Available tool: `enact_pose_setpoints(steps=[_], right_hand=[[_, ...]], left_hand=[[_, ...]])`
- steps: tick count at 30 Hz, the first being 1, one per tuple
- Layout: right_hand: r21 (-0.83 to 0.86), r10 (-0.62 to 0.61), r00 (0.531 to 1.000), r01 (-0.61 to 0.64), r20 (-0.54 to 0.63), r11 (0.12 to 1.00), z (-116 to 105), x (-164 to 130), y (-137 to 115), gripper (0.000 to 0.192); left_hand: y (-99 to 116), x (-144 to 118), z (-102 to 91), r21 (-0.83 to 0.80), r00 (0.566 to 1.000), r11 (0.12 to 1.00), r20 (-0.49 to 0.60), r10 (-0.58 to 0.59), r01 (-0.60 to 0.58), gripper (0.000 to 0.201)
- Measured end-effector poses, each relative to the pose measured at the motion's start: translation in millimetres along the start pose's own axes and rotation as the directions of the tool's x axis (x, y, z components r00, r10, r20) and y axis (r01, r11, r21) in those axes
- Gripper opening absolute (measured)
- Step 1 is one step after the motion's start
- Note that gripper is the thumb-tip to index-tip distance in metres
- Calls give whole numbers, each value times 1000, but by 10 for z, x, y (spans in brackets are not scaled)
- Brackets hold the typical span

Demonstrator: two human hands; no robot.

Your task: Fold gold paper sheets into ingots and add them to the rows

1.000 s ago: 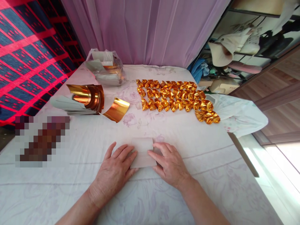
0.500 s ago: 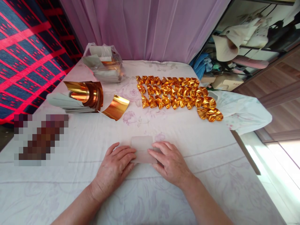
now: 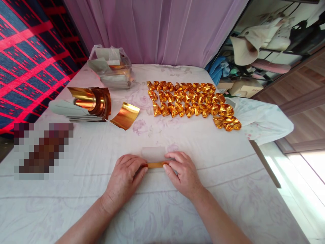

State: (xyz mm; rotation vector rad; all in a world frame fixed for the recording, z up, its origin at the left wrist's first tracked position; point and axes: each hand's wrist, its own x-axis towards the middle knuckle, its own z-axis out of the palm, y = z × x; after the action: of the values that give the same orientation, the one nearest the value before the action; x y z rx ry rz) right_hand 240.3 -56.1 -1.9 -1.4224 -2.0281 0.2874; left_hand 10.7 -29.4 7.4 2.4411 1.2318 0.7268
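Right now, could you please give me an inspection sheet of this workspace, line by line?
Surface: white floral cloth over the table, lightly wrinkled.
Job's things: paper sheet, white side up, near edge rolled to show a gold strip.
Clutter: rows of folded gold pieces far right; stack of gold sheets with one loose curled sheet far left; plastic bag of paper behind the stack.
Hands: left hand and right hand pinch the rolled edge at either end.
Cables: nothing seen.
Surroundings: purple curtain behind; red and blue fabric left; cluttered shelves right.
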Motion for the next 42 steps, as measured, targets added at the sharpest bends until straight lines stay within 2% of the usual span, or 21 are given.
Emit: enact_pose_setpoints(steps=[3,9,15,22,28,33,42], right_hand=[[-7,31,999,-31,-32,1000,41,13,-24,25],[-18,54,995,-56,-89,998,104,48,-33,24],[-37,73,992,-78,-104,996,133,65,-31,22],[-54,82,992,-87,-93,995,130,74,-42,19],[-65,78,992,-84,-99,994,124,77,-43,20],[-57,75,991,-82,-108,995,122,80,-47,19],[-45,63,991,-68,-120,997,138,67,-25,18]], left_hand=[[-5,-11,16,35,999,999,-36,-4,5,17],[-32,-43,71,110,996,992,-69,63,-55,34],[-23,-67,74,170,993,979,-19,120,-115,31],[93,-119,107,317,985,933,47,166,-172,33],[178,-205,199,303,960,911,126,252,-279,47],[202,-239,247,300,951,905,164,263,-302,57],[202,-248,254,245,954,930,188,234,-276,70]])
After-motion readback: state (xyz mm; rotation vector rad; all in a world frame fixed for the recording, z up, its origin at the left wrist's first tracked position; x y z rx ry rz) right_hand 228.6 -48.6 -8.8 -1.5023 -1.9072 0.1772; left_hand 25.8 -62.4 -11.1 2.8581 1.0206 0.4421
